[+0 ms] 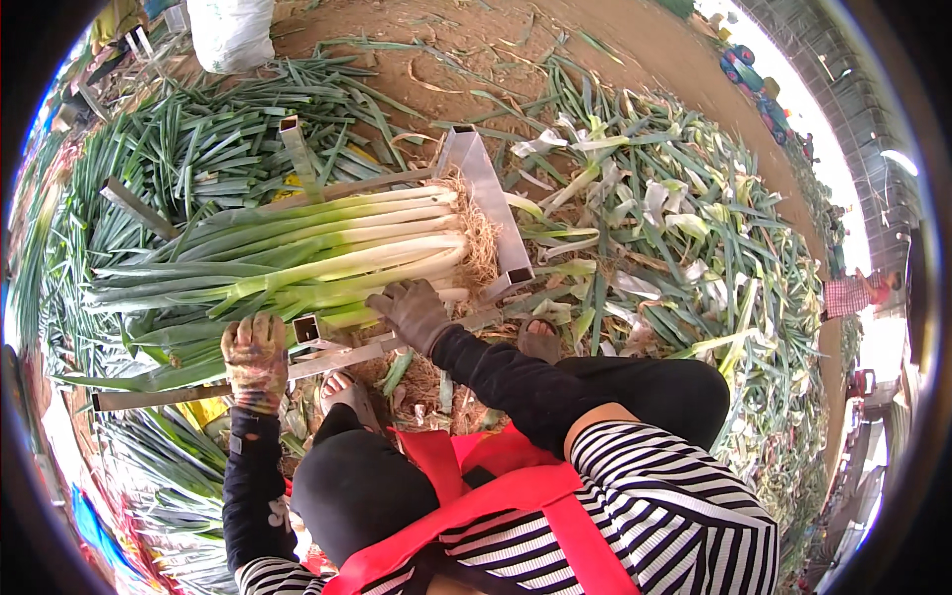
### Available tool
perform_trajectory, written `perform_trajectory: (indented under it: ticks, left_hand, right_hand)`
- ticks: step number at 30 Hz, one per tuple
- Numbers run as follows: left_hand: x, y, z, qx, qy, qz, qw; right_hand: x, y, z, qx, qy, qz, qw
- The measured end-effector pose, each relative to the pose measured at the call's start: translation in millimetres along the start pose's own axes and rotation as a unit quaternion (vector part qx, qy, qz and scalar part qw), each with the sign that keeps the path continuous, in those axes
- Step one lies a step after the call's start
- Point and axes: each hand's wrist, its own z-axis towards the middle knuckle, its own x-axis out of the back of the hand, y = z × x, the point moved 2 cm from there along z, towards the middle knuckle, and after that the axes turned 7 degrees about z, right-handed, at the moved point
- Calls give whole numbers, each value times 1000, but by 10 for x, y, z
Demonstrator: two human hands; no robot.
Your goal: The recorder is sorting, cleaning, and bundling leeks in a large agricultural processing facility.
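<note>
A thick row of large green onions [397,226] lies across a metal frame [483,188], white ends and roots to the right against its upright plate, green leaves to the left. My right hand [412,315], in a dark grey glove, rests on the near white stalks with its fingers apart. Over the leaves at the frame's near side is my left hand [256,364], in a stained glove. Its fingers are bent and close together on the near leaves; the fingertips are partly hidden.
Piled green onions [208,129] lie beyond and left of the frame, with more near my left arm. Trimmed leaves and peelings [674,218] cover the ground at right. A white sack [232,35] stands at far left. My feet are beneath the near rail [342,359]. Another person [853,296] is at far right.
</note>
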Motion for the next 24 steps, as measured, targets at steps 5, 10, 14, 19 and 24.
perform_trajectory:
  ticks: [5, 10, 14, 19, 24]
  left_hand:
    - [-338, 189, -19, -25, -67, -40, 997]
    - [-445, 329, -26, -1, -104, -62, 993]
    - [-635, 385, -123, 27, -73, -107, 991]
    - [-478, 423, -137, 21, -92, -65, 993]
    - [-318, 489, -44, 28, -49, -64, 996]
  right_hand:
    - [198, 290, 2, -56, -87, -37, 994]
    - [222, 331, -255, -49, -12, 14, 999]
    - [-113, 446, -378, -2, 76, -17, 997]
    - [30, 298, -367, -10, 85, -35, 996]
    - [163, -1, -307, 84, 175, 32, 980]
